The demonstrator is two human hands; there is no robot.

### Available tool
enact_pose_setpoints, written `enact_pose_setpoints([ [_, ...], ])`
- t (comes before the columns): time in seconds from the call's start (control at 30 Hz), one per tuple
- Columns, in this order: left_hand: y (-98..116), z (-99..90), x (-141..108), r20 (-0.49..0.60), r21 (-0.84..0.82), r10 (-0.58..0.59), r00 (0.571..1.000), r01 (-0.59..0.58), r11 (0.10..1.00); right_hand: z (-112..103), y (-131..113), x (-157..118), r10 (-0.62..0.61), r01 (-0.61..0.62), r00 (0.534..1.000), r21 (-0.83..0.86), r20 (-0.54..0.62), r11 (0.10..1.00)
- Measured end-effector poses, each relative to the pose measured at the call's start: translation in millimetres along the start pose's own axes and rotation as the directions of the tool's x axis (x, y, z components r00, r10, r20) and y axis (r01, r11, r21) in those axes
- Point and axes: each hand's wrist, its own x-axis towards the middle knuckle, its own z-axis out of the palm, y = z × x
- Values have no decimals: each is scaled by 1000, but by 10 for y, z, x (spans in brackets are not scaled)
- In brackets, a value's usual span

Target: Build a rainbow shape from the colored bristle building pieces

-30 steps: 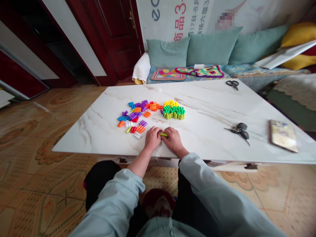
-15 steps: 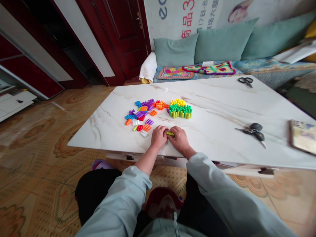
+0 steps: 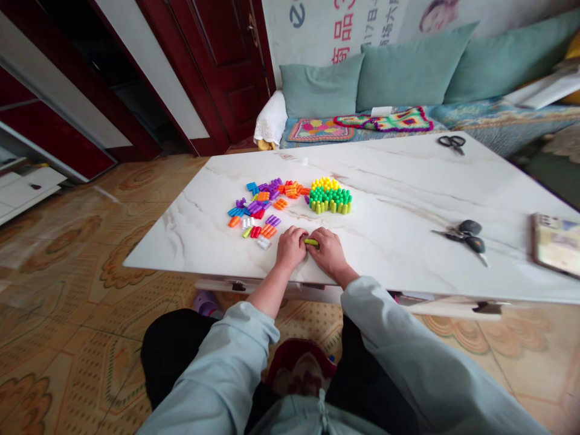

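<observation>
Near the front edge of the table, my left hand (image 3: 291,246) and my right hand (image 3: 327,249) meet with fingers curled inward. Between them they grip a small yellow-green plastic peg piece (image 3: 311,241), its ends partly hidden by the fingers. Just beyond my right hand, several upright pegs stand in tight rows: yellow-green pegs (image 3: 331,208) in front, green pegs (image 3: 330,196) in the middle, yellow pegs (image 3: 325,183) behind. Left of these lies a loose spread of joined peg pieces, among them purple pieces (image 3: 273,220), orange pieces (image 3: 269,231) and white pieces (image 3: 263,243).
The white marbled table (image 3: 389,172) also bears black-handled scissors (image 3: 452,142) at the far right, keys with black fobs (image 3: 470,235) and a booklet-like item (image 3: 557,241) at the right edge. Behind it is a sofa with green cushions (image 3: 321,89).
Both hands stay together on the yellow-green peg piece, with little finger movement visible. The view has tilted slightly, and the foot under the table has shifted a little to the right.
</observation>
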Motion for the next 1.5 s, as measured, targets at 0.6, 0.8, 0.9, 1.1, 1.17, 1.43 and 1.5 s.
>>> enact_pose_setpoints([
  [0.6,-39,42,7,-14,-17,18,1000,-19,1000,43,27,16,-1,1,1000,-28,-20,1000],
  [0.8,-27,29,1,-5,8,9,1000,-9,1000,42,32,21,-22,22,999,-4,-47,1000],
  [0.9,-14,10,-3,2,21,7,1000,-7,1000,36,28,26,-26,26,998,13,-52,1000],
  [1.1,-14,27,1,1,40,6,1000,-6,999,34,29,23,-25,27,998,37,-55,999],
  [1.17,-13,29,2,1,50,7,1000,-7,999,36,26,23,-27,29,998,38,-60,999],
  [1.43,8,12,4,9,66,6,1000,-6,998,70,50,29,-37,39,996,17,-77,999],
  [1.5,6,18,5,2,70,7,1000,-7,998,77,64,29,-41,42,997,10,-72,999],
])
